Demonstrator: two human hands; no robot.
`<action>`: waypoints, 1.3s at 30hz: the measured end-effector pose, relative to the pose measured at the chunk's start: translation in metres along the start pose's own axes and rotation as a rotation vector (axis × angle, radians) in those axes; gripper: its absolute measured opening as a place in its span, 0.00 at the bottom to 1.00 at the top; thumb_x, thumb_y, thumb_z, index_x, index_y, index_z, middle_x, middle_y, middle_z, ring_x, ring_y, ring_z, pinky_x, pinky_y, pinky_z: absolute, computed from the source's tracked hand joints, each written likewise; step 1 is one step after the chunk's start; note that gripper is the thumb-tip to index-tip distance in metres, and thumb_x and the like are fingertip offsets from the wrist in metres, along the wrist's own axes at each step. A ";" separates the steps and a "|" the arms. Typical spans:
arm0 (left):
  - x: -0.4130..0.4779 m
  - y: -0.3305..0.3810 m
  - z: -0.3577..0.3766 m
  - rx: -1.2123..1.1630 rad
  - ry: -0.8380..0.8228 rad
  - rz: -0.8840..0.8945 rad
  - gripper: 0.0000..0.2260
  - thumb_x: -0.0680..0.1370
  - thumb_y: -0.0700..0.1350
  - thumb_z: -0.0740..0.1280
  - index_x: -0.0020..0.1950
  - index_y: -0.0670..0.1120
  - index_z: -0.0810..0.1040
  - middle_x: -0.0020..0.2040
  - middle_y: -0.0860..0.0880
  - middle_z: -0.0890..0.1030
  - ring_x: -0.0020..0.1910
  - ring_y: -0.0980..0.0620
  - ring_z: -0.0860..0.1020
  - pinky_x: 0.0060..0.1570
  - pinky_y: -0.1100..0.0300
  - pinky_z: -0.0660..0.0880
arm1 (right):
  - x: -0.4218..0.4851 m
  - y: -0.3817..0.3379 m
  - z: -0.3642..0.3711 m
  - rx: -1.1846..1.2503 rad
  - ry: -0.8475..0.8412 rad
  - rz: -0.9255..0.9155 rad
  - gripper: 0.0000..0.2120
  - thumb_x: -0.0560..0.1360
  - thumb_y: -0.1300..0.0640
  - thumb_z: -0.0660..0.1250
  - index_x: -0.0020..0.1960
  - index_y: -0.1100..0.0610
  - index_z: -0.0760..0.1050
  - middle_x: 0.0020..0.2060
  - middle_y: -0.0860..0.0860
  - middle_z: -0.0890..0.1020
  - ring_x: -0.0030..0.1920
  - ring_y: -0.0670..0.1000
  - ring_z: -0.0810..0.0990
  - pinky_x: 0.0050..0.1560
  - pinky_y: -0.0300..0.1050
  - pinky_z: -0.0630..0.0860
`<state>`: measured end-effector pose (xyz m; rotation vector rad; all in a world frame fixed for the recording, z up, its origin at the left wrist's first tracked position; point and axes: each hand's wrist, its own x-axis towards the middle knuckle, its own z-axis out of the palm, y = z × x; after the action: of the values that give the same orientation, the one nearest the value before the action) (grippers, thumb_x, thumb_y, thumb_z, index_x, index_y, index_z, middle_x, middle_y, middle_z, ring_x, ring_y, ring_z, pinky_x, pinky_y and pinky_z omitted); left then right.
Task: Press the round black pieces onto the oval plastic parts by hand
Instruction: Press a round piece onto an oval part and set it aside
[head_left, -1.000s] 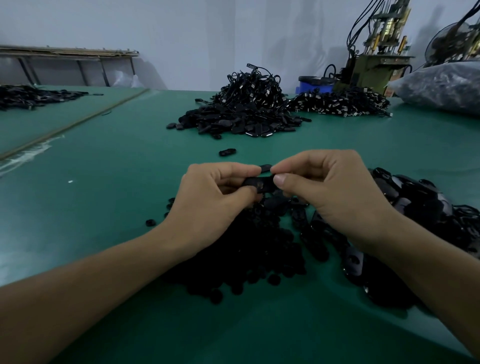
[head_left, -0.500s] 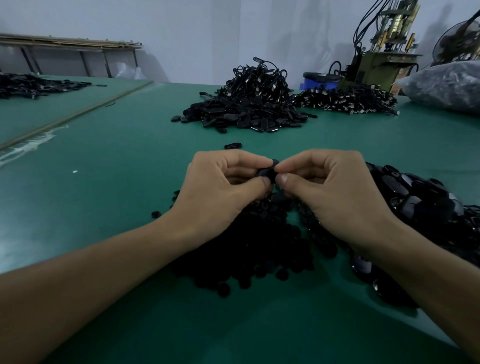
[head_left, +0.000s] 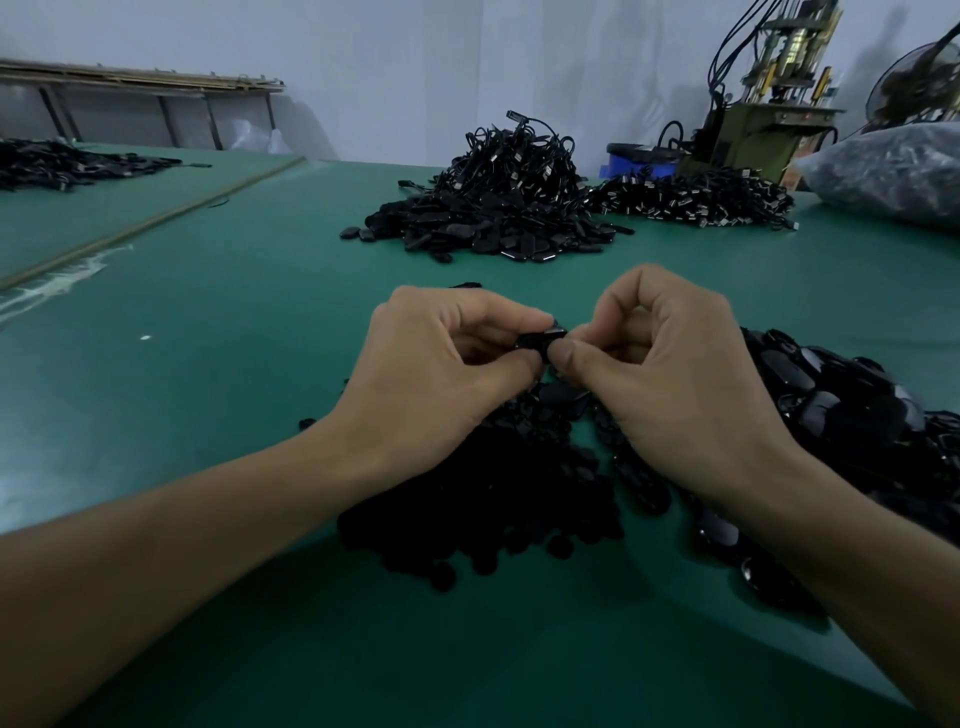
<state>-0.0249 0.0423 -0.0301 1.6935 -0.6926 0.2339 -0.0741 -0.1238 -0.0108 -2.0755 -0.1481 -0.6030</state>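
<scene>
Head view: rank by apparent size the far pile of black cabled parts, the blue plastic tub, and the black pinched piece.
1. Far pile of black cabled parts
2. Blue plastic tub
3. Black pinched piece; mostly covered and nearest the camera, so 2 versus 3 is unsure.

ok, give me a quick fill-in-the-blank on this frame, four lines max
1. The small part pinched between the left hand and the right hand is ____ in colour.
2. The table surface is ____.
3. The glossy oval parts lie piled by the person's ____ forearm.
4. The tub at the back is ____.

Missing words: black; green; right; blue.
</scene>
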 end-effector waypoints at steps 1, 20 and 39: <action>0.000 0.001 0.000 0.025 0.002 0.010 0.13 0.72 0.35 0.75 0.47 0.55 0.85 0.42 0.53 0.87 0.43 0.55 0.86 0.48 0.62 0.81 | 0.000 -0.001 0.000 -0.007 0.002 0.002 0.13 0.72 0.60 0.76 0.39 0.51 0.72 0.36 0.52 0.85 0.38 0.54 0.85 0.43 0.60 0.82; 0.000 0.004 -0.002 0.342 0.024 0.146 0.08 0.73 0.38 0.76 0.51 0.47 0.85 0.40 0.57 0.85 0.39 0.65 0.82 0.43 0.74 0.75 | -0.008 -0.005 0.006 -0.226 -0.015 -0.135 0.13 0.75 0.64 0.69 0.40 0.48 0.73 0.35 0.47 0.83 0.38 0.45 0.83 0.41 0.48 0.81; 0.004 0.005 -0.008 -0.091 -0.095 -0.117 0.12 0.73 0.33 0.74 0.49 0.47 0.79 0.38 0.52 0.86 0.34 0.59 0.82 0.39 0.68 0.78 | 0.006 0.011 -0.009 0.146 -0.237 0.012 0.05 0.76 0.61 0.72 0.48 0.52 0.81 0.37 0.49 0.87 0.37 0.47 0.85 0.39 0.33 0.77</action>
<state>-0.0232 0.0486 -0.0219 1.6591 -0.6624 0.0389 -0.0690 -0.1383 -0.0124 -1.9985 -0.3066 -0.3267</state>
